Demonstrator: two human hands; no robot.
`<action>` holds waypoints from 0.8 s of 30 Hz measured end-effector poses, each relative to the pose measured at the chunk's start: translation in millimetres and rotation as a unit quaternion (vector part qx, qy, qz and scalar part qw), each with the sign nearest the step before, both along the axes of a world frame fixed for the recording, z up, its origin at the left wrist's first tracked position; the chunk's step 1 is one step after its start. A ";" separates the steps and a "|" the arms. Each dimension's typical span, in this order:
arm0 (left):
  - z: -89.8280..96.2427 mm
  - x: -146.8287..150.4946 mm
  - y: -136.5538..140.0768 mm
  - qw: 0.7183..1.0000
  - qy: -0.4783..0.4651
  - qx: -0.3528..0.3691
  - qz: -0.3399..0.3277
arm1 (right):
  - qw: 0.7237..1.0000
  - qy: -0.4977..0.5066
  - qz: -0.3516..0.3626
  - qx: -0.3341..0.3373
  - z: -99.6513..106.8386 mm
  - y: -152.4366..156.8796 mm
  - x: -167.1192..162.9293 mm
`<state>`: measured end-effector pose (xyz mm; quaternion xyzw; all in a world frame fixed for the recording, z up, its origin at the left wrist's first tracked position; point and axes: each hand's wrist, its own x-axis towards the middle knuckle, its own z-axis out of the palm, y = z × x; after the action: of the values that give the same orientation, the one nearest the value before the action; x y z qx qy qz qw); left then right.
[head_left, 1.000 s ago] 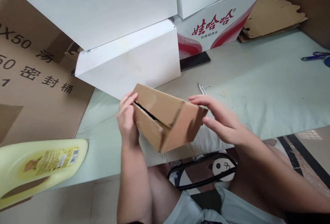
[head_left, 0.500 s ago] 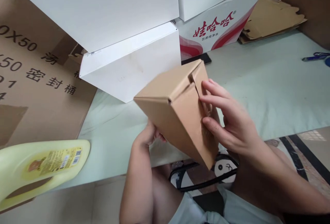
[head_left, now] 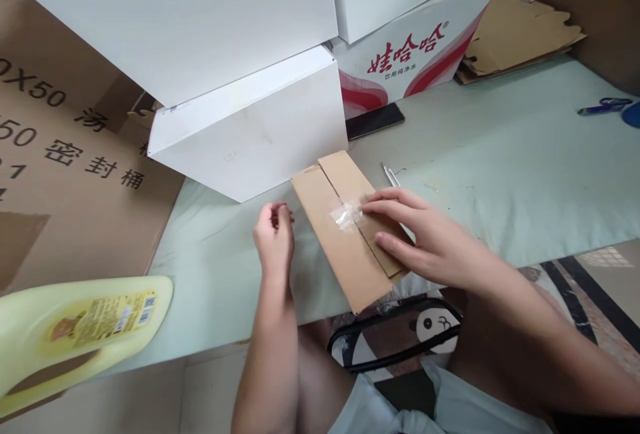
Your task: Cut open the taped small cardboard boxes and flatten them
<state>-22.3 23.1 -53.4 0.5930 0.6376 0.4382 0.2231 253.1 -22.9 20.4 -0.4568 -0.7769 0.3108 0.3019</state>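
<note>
A small brown cardboard box (head_left: 330, 234) rests on the cloth-covered table, its taped face turned up. A flap seam runs along that face, and a crumpled strip of clear tape (head_left: 346, 216) lies across it. My right hand (head_left: 420, 227) touches the box from the right, fingers spread over the flap beside the tape, not wrapped round it. Just off the box's left edge, my left hand (head_left: 275, 237) is held closed with its fingers curled in, and I see nothing in it. The box's far right side is partly covered by my right hand.
White boxes (head_left: 250, 127) stand behind, with a black phone (head_left: 375, 121) by them. A silver pen-like tool (head_left: 390, 174) lies beyond my right hand. Blue-handled scissors (head_left: 605, 107) lie far right. A yellow bottle (head_left: 90, 327) and a large carton (head_left: 75, 174) are at left.
The box, earlier tilted up between both hands, has come down onto the table with its taped face up. My left hand has let go and moved left; my right hand still touches the box.
</note>
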 end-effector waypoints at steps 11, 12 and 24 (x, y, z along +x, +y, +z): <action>21.0 16.2 -14.1 0.963 0.067 0.153 -0.210 | 0.946 -0.204 -0.227 -0.112 -38.3 30.1 3.2; 20.1 14.9 -13.9 0.964 0.069 0.151 -0.209 | 0.932 -0.257 -0.207 -0.148 -44.2 32.7 2.5; 18.0 11.2 -16.2 0.966 0.059 0.138 -0.212 | 0.901 -0.321 -0.235 -0.176 -52.4 42.2 -6.0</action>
<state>-11.1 6.9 -35.4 0.7643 0.4427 0.4291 0.1893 247.1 19.4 -32.0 -0.7466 -0.6346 0.1994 0.0155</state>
